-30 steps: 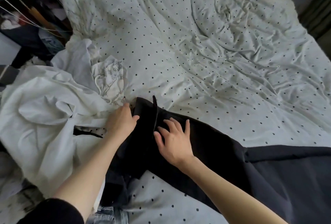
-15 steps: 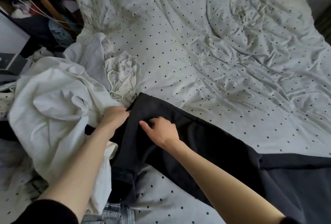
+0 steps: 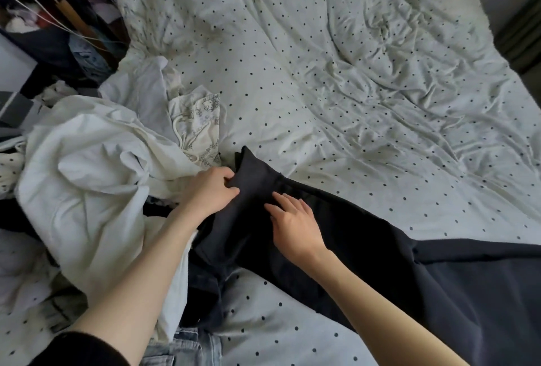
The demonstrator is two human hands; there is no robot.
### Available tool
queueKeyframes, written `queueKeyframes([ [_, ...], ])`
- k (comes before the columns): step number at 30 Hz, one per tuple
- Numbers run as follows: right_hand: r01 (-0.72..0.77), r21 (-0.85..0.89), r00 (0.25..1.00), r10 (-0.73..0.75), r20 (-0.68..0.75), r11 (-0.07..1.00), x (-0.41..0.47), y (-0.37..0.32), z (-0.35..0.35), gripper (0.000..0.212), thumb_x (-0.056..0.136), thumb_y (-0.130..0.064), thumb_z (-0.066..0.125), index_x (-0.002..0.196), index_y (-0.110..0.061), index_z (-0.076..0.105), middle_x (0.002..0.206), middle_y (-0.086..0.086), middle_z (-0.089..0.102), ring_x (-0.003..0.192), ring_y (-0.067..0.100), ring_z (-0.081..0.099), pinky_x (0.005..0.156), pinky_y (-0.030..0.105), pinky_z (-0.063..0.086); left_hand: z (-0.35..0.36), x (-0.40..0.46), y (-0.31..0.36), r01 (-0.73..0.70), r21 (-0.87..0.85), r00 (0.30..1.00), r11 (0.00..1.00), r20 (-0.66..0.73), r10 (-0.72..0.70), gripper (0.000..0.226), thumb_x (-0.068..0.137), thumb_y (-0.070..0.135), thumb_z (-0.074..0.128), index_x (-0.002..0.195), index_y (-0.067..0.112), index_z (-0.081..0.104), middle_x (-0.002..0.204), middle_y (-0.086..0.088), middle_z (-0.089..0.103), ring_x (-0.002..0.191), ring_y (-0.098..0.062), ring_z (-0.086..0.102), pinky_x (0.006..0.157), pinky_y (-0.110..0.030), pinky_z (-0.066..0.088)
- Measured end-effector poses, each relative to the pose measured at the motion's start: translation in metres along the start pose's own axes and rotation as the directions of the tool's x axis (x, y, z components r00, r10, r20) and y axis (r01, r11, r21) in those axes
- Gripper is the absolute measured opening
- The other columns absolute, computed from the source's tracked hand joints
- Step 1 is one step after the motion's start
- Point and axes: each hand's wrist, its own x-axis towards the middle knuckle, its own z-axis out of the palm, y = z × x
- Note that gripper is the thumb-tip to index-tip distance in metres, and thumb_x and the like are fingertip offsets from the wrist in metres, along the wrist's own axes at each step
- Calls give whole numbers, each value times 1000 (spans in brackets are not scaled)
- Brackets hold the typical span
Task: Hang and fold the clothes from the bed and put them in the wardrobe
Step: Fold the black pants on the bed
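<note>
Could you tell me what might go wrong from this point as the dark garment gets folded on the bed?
1. The left hand pinches the dark garment only at one corner; that small grip could slip and let the fold fall open.
2. The right hand lies flat on the cloth without holding it, so the fabric may shift underneath.
3. The white garment and the patterned garment lie right beside the working corner and could get caught in the fold.

Under both hands lies a black garment (image 3: 366,248). Beyond them, the bed sheet (image 3: 336,87) is white with small black dots. Left of the left hand (image 3: 209,193): plain white cloth (image 3: 87,166), and a white piece with grey print (image 3: 199,125). Light-blue jeans (image 3: 181,348) lie nearest.
</note>
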Motion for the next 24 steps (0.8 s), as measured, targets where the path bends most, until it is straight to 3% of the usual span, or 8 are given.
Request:
queueKeyframes([
  [3,-67,-9,984,64,-164,998,-36,16,-27,32,95,-17,49,126,-16,59,142,7,47,136,22,37,115,43,19,3,-15,29,-110,-65,994,992,-18,109,5,86,20,62,86,16,61,79,-5,67,77,-25,62,68,-33,46],
  [5,-94,-62,940,68,-334,994,-63,30,-39,22,83,-12,68,105,-12,71,120,11,64,119,28,57,105,53,35,-3,-20,43,-98,-105,991,990,-100,88,9,87,23,62,86,14,60,75,-2,62,71,-19,57,62,-30,41],
  [7,-127,-147,923,62,-379,981,-86,42,-45,26,77,-14,75,103,-12,72,115,12,67,113,31,61,101,56,38,-18,-23,47,-39,-80,984,996,-179,24,15,88,28,60,83,14,58,73,3,56,70,-17,52,56,-27,35],
  [10,-194,-206,975,166,-148,959,-108,53,-53,45,96,-36,48,138,-21,47,148,10,39,140,27,31,115,52,6,-41,-37,41,43,-112,971,993,-230,-68,22,89,29,59,78,9,58,78,-6,58,83,-29,55,66,-31,39],
  [13,-222,-296,975,220,-40,929,-106,49,-52,58,97,-51,29,149,-28,19,159,3,10,147,23,4,109,57,-16,-66,-57,24,80,-238,964,968,-229,-136,27,89,24,61,69,6,56,74,-11,58,86,-36,60,73,-38,46],
  [17,-243,-253,968,249,-6,937,-100,12,-49,61,95,-59,20,149,-35,9,159,-2,0,146,22,-7,105,67,-11,-100,-108,-5,104,-296,947,950,-263,-186,37,89,24,61,58,12,45,60,-4,48,63,-23,48,52,-29,31],
  [21,-308,-149,948,317,40,940,-101,-26,-37,61,94,-62,10,149,-38,0,159,-5,-9,145,22,-15,103,70,-9,-108,-158,-41,9,-276,931,961,-349,-109,17,89,25,62,82,10,56,77,-7,60,74,-24,55,63,-34,39],
  [24,-348,-40,937,349,16,937,-111,-41,-24,59,95,-60,12,149,-40,-2,159,-6,-9,145,19,-13,106,68,-6,-90,-180,-64,1,-252,896,968,-430,-113,17,90,23,61,79,14,51,72,-1,56,67,-18,51,57,-22,35],
])
